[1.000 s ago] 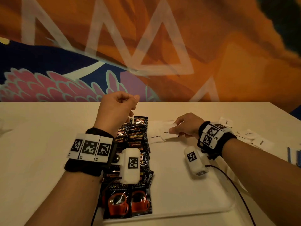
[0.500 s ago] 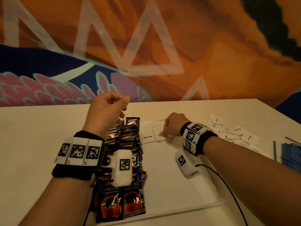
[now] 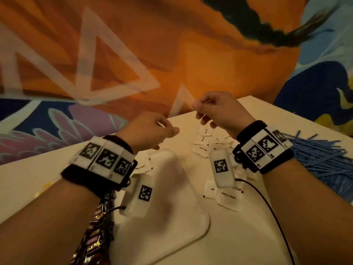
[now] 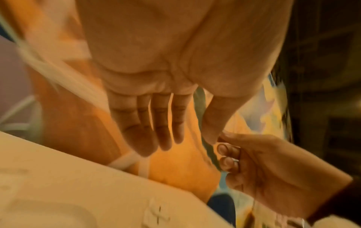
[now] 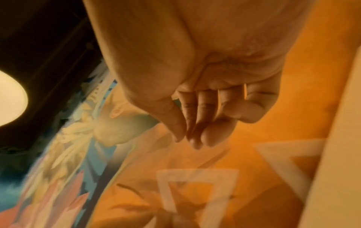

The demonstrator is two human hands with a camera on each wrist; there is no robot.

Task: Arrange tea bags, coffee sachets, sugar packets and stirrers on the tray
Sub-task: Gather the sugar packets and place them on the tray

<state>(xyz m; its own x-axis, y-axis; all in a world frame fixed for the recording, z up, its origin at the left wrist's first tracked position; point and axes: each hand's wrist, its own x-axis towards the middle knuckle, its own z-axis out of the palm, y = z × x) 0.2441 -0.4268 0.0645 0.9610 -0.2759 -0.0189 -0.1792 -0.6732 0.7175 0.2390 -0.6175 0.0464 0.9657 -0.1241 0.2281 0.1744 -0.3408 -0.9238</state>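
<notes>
Since half a second ago my right hand has come up off the packets on the tray and now hangs in the air near the far edge of the counter. The head view has swung to the right. My left hand stays raised, just beside the right one.

From the left wrist view, the left hand's fingers lie straight and released, holding nothing. The right hand's fingers are drawn together with the thumb against their tips. Motion blur keeps me from telling whether anything is pinched there.

The tray sits below my left forearm. The dark coffee sachets run along its left side, partly hidden by the arm. A few white sugar packets lie at its far end by my left wrist. More of them are scattered loose on the counter to the right of the tray, under my right wrist. The blue stirrers lie heaped on the counter, further right, well apart from the tray.
</notes>
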